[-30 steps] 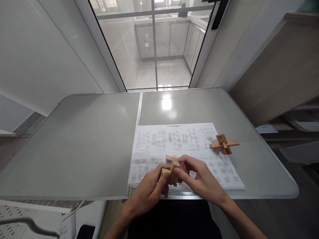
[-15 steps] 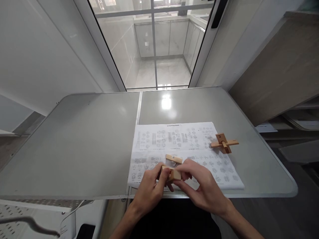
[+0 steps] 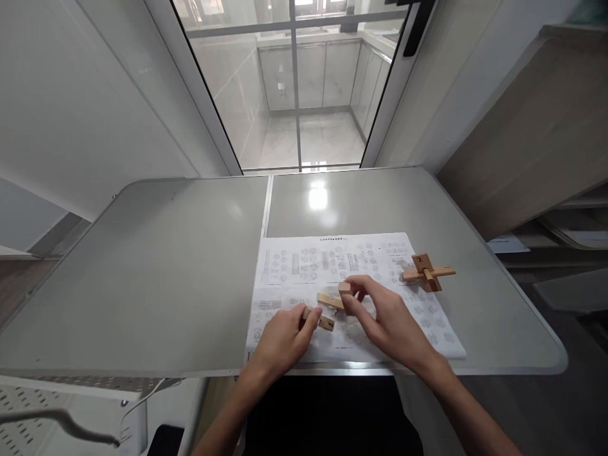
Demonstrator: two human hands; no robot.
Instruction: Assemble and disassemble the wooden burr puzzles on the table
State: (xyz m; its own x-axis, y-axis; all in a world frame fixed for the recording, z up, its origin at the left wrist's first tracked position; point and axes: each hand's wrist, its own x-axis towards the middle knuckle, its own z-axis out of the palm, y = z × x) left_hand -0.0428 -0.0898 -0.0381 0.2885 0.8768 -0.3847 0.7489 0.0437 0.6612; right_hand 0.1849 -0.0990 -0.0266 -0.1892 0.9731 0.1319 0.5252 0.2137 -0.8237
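My left hand [image 3: 285, 335] is closed on a wooden puzzle piece [image 3: 327, 323] with a dark number on its end, low over the printed sheet [image 3: 289, 253]. Between the thumb and fingers of my right hand [image 3: 387, 320] is a wooden block [image 3: 346, 290], held up and apart from the left one. Another wooden puzzle stick [image 3: 329, 300] lies on the paper, partly behind my right fingers. Off to the right stands a cross-shaped wooden assembly [image 3: 427, 273] marked "2", at the sheet's edge.
The grey folding table [image 3: 190, 272] has a seam left of the sheet. A glass door [image 3: 327, 95] rises behind it. A shelf unit [image 3: 522, 145] stands at the right. At lower left are a white perforated surface [image 3: 33, 411] and a dark phone-like object [image 3: 166, 440].
The wooden pieces held together between both hands are now apart. My right hand has moved up and away with one block, while my left keeps the numbered piece.
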